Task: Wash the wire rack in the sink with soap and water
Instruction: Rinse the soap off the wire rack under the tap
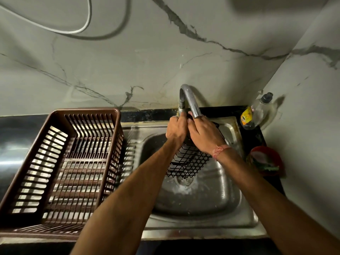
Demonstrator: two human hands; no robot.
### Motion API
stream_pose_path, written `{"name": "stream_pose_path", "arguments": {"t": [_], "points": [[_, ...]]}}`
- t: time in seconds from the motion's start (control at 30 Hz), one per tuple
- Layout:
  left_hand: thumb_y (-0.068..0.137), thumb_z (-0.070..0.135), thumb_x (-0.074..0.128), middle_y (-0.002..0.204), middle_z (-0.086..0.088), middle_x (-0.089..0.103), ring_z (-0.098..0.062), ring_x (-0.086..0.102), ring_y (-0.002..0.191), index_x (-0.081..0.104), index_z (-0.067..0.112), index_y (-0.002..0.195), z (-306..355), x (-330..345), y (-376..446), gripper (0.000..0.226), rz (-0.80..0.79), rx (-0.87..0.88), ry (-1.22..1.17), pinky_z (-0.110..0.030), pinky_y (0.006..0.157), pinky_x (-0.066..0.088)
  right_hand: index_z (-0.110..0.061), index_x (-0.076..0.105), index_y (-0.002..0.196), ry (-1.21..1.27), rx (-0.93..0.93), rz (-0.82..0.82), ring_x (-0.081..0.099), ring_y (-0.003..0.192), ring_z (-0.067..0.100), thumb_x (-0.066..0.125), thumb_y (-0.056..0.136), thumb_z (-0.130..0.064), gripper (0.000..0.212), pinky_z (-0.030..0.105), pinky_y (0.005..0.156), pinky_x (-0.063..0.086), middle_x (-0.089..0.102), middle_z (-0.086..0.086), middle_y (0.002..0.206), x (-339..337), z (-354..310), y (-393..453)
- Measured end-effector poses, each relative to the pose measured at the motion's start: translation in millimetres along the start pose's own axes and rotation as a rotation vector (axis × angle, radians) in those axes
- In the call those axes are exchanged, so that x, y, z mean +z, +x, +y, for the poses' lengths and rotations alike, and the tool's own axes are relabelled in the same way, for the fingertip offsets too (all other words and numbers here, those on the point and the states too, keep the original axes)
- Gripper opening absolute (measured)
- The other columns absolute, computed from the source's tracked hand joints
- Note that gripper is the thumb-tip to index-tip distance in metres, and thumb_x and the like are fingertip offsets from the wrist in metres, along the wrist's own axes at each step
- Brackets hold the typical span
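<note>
A black wire rack (186, 161) with a diamond mesh stands tilted in the steel sink (198, 197), its lower edge near the drain (184, 180). My left hand (176, 128) and my right hand (204, 136) both grip the rack's top end, close together, right under the curved metal tap (189, 100). The rack's upper part is hidden behind my hands. I cannot tell whether water is running from the tap. A pink thread band circles my right wrist.
A brown slatted plastic dish basket (60, 168) sits on the draining board left of the basin. A nearly empty clear soap bottle (255, 115) leans in the back right corner. A red bowl (265, 161) with a scrubber stands on the right ledge. Marble walls close the back and right.
</note>
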State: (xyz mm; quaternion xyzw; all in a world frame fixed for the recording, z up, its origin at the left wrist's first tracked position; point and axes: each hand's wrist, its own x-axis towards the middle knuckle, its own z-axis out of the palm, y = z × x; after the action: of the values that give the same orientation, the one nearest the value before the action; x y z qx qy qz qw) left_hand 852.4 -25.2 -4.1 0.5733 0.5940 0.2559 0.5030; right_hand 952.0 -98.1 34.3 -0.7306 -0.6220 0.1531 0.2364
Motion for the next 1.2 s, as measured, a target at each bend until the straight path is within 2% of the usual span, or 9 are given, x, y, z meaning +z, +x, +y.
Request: {"name": "stream_pose_path", "arguments": {"t": [0.1,0.17,0.27,0.4,0.5,0.57,0.67,0.8,1.2], "points": [[0.108,0.047,0.044,0.067,-0.01,0.059,-0.02,0.053,0.057,0.067,-0.006,0.084,-2.5,-5.8,-6.0,0.063,-0.089,0.081,-0.171,-0.031,0.051,0.05,-0.022,0.059,0.102,0.109,0.026,-0.03,0.052,0.087,0.02,0.044,0.106,-0.036,0.02,0.034,0.073,0.044,0.06,-0.005,0.09,-8.7,1.3,10.3],[0.113,0.039,0.046,0.055,0.001,0.052,-0.011,0.047,0.046,0.065,0.003,0.076,1.6,-11.7,-10.1,0.056,-0.113,0.138,-0.14,-0.025,0.047,0.04,-0.022,0.055,0.09,0.254,0.091,-0.125,0.055,0.072,0.018,0.045,0.107,-0.034,0.022,0.035,0.062,0.043,0.056,-0.003,0.074,-11.8,4.7,13.8],[0.114,0.051,0.043,0.056,0.003,0.062,-0.009,0.056,0.047,0.067,0.011,0.073,-8.5,-30.2,-4.9,0.061,-0.188,0.192,0.026,-0.024,0.05,0.048,-0.009,0.057,0.107,0.563,0.177,-0.204,0.055,0.074,0.016,0.044,0.11,-0.031,0.026,0.036,0.065,0.047,0.059,0.007,0.084,-19.7,13.2,14.8],[0.109,0.066,0.038,0.058,0.004,0.054,-0.011,0.046,0.045,0.053,0.022,0.067,-32.9,-57.1,-2.2,0.063,-0.095,0.127,0.335,-0.019,0.048,0.043,-0.017,0.055,0.095,0.694,0.28,-0.108,0.046,0.078,0.011,0.045,0.11,-0.027,0.021,0.028,0.072,0.04,0.048,0.0,0.088,-30.3,30.9,18.5],[0.113,0.054,0.039,0.064,0.005,0.054,-0.01,0.044,0.049,0.058,0.019,0.074,-34.4,-51.7,1.7,0.055,0.004,0.006,0.392,-0.021,0.047,0.041,-0.018,0.053,0.108,0.57,0.194,-0.117,0.049,0.076,0.02,0.042,0.111,-0.024,0.013,0.03,0.065,0.042,0.053,0.008,0.096,-20.4,34.0,21.7],[0.113,0.052,0.035,0.067,0.002,0.055,-0.013,0.046,0.052,0.056,0.019,0.074,-31.5,-45.8,5.2,0.056,0.077,-0.022,0.447,-0.025,0.052,0.045,-0.027,0.046,0.136,0.319,0.116,-0.145,0.062,0.091,0.023,0.037,0.111,-0.037,0.028,0.031,0.069,0.05,0.056,0.012,0.131,-14.9,27.9,18.1],[0.113,0.05,0.034,0.064,0.002,0.05,-0.016,0.043,0.052,0.049,0.02,0.068,-25.1,-43.4,8.1,0.056,0.152,0.012,0.535,-0.027,0.055,0.045,-0.014,0.011,0.165,-0.187,0.046,-0.063,0.028,0.154,0.031,0.02,0.111,-0.051,0.066,0.046,0.12,0.038,0.017,0.014,0.171,-6.6,22.4,-9.5],[0.112,0.049,0.033,0.058,0.004,0.047,-0.016,0.04,0.048,0.05,0.02,0.064,-18.9,-42.8,8.3,0.059,0.181,0.076,0.625,-0.027,0.052,0.039,-0.002,0.009,0.163,-0.49,-0.027,-0.023,-0.003,0.16,0.032,0.011,0.111,-0.046,0.068,0.05,0.129,0.012,0.001,0.02,0.171,7.6,15.0,-50.3],[0.113,0.047,0.032,0.057,0.002,0.051,-0.015,0.041,0.046,0.052,0.02,0.062,-1.2,-28.2,-1.1,0.061,0.189,0.141,0.665,-0.028,0.048,0.036,0.0,0.03,0.159,-0.557,-0.115,-0.081,0.009,0.16,0.032,0.008,0.109,-0.047,0.072,0.053,0.128,0.014,0.022,0.021,0.168,12.7,17.8,-21.6]]}}
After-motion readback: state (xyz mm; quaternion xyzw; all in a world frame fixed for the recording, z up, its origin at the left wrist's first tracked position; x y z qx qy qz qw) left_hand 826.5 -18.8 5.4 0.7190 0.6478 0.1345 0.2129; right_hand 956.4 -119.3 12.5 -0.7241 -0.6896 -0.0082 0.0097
